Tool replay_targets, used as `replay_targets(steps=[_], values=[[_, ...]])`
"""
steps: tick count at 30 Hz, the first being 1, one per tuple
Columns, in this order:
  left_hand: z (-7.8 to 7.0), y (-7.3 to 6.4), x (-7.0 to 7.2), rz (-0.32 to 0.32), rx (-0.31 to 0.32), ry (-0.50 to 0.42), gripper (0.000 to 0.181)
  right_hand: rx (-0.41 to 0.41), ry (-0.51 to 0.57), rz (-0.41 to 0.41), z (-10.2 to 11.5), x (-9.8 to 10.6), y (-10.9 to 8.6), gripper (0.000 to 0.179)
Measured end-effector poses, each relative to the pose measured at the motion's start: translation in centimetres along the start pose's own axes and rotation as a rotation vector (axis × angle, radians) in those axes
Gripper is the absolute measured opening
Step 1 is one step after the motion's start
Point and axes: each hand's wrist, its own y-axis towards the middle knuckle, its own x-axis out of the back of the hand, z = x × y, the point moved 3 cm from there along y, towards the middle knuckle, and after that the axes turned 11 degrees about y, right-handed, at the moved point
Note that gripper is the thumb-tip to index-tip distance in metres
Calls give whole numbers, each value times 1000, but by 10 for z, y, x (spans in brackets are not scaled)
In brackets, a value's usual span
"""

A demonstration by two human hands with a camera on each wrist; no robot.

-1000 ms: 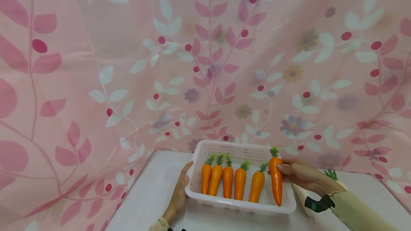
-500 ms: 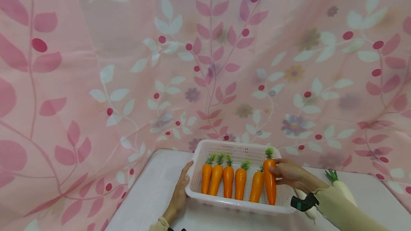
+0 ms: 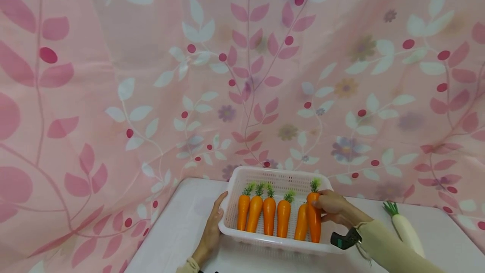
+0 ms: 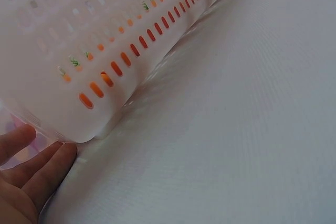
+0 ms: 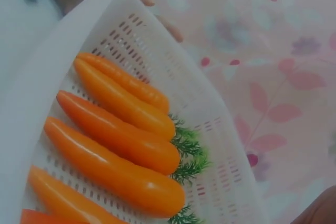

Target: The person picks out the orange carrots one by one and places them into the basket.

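A white perforated plastic basket holds a row of orange carrots with green tops, also seen close in the right wrist view, where several carrots lie side by side. My right hand grips a redder carrot by its upper part, at the right end of the row. This carrot overlaps its neighbour, and its tip is low in the basket. My left hand rests against the basket's left end. In the left wrist view its fingers lie extended at the basket's bottom corner.
A white radish with green stalks lies on the white tabletop at the right. The thin root of another pale thing shows below the right wrist's black band. A pink floral curtain hangs behind the table.
My right hand has carried the redder carrot leftward, from over the basket's right end to beside the row. The radish has come into fuller view. My left hand has stayed put.
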Motion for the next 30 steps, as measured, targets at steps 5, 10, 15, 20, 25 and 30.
replay_targets(steps=[5, 10, 15, 20, 25, 30], values=[[0, 0, 0, 0, 7, -8, 52, -29, 42, -5, -4, -3, 3, 41], [-1, 1, 0, -4, 9, 18, 53, -61, 83, -7, -8, -6, 9, 43], [-1, 1, 1, -10, 1, 25, 53, -65, 70, -18, -10, -7, 13, 40], [0, 1, 0, -7, -5, 10, 53, -76, 33, -36, -16, -10, 16, 37], [0, 1, -1, 19, -2, -36, 54, -93, 30, -49, -19, -11, 19, 39], [1, 1, -1, 37, 9, -48, 54, -107, 47, -47, -23, -11, 25, 37]])
